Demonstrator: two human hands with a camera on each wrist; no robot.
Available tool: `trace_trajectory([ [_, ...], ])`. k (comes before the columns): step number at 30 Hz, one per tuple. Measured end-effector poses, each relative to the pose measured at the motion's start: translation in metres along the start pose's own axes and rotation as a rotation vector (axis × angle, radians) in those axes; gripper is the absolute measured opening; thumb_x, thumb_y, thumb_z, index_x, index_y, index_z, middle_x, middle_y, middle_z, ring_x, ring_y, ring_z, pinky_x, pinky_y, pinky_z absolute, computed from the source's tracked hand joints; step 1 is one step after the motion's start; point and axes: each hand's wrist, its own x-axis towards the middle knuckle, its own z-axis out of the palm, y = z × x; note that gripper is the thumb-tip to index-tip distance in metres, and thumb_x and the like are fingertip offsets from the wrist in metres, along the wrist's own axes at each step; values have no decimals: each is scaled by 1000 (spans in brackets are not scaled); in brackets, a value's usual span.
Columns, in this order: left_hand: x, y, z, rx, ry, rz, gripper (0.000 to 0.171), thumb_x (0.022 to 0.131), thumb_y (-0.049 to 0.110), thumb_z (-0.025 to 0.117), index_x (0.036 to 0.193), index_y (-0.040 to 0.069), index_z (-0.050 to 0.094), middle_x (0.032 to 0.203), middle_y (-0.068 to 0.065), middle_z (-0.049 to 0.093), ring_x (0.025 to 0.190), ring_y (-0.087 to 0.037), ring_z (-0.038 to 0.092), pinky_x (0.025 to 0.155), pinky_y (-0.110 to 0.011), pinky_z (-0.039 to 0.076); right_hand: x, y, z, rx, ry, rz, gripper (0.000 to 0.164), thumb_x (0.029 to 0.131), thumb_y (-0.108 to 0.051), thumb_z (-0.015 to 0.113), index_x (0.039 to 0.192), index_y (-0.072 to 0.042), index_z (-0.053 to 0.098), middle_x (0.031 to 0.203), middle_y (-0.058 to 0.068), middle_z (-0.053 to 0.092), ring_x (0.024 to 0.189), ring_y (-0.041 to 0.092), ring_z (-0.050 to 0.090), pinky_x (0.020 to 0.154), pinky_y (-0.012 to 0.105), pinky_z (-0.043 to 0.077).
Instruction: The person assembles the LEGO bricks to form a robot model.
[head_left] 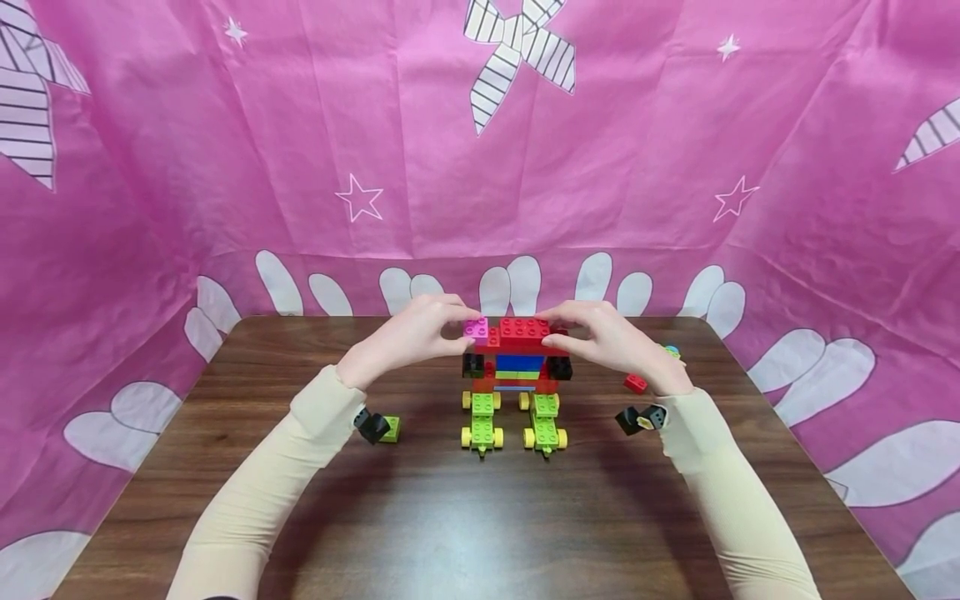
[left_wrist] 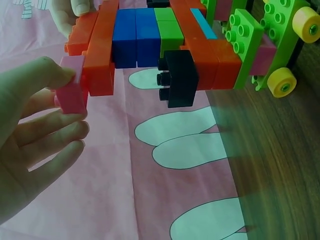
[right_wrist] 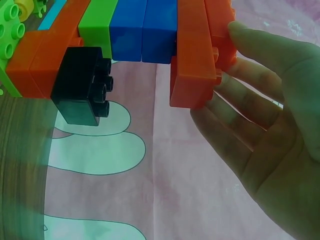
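Note:
A toy brick build stands mid-table, with green wheeled bases [head_left: 482, 425] below, blue bricks [head_left: 520, 363] in its middle and a black brick [head_left: 472, 365] out to each side. My left hand [head_left: 420, 335] pinches a pink brick [head_left: 476, 330] at the top left corner, thumb on its near face in the left wrist view. Atop the build lies a red brick [head_left: 522, 331]. At its right end, my right hand [head_left: 600, 335] grips it between thumb and fingers; in the right wrist view the fingertips are partly hidden behind the red bricks [right_wrist: 195, 60].
On the wooden table [head_left: 465, 533], a green brick [head_left: 391, 429] lies left of the build, partly behind the left wrist's black camera [head_left: 371, 425]. A loose red brick [head_left: 635, 382] lies to the right, near a small blue-and-green piece [head_left: 672, 352] behind the right wrist. Pink cloth [head_left: 450, 208] hangs around the table.

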Motion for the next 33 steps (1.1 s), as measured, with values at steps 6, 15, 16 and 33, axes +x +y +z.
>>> trace_trajectory([
  [6, 1, 1, 0, 54, -9, 19, 34, 83, 25, 67, 115, 14, 68, 91, 0, 68, 73, -10, 55, 66, -23, 46, 0, -1, 0, 17, 2, -10, 39, 84, -33, 68, 120, -18, 63, 108, -4, 69, 92, 8, 64, 81, 37, 55],
  [15, 0, 3, -1, 86, 9, 31, 34, 83, 23, 67, 115, 13, 68, 91, -1, 68, 74, -11, 58, 68, -24, 50, 0, -2, 0, 14, 0, 2, 39, 84, -34, 68, 120, -20, 63, 108, -5, 69, 92, 6, 63, 80, 36, 54],
  [16, 0, 3, -1, 91, 14, 34, 34, 83, 23, 67, 115, 14, 68, 90, -1, 68, 74, -11, 59, 68, -24, 50, 0, -2, 0, 13, 2, 1, 38, 84, -34, 68, 119, -20, 64, 108, -5, 69, 92, 6, 63, 80, 36, 54],
  [33, -3, -2, 3, -29, 18, 1, 37, 84, 24, 67, 118, 11, 65, 99, -2, 68, 87, -14, 61, 79, -28, 51, 0, -2, -1, 6, 2, -7, 37, 85, -34, 68, 119, -20, 64, 107, -5, 69, 92, 9, 63, 81, 38, 54],
])
